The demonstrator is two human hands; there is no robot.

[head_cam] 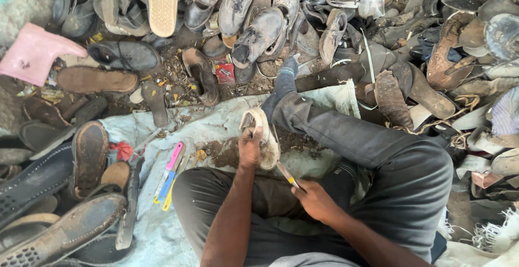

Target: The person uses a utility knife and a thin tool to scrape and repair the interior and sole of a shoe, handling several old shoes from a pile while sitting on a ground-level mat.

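A pink rubber boot [32,52] lies at the far left, a big heap of worn dusty shoes [259,13] behind (many are soles only), and pink, blue and yellow plastic-handled tools [168,176] on the pale sheet [151,229].

A single head-worn camera looks steeply down from close above the seated person's lap, facing forward over the hands to the pale ground sheet [162,234] and the shoe heap [324,13] beyond them.

Worn pale shoe [264,137] upturned on lap, thin blade [286,175] under it
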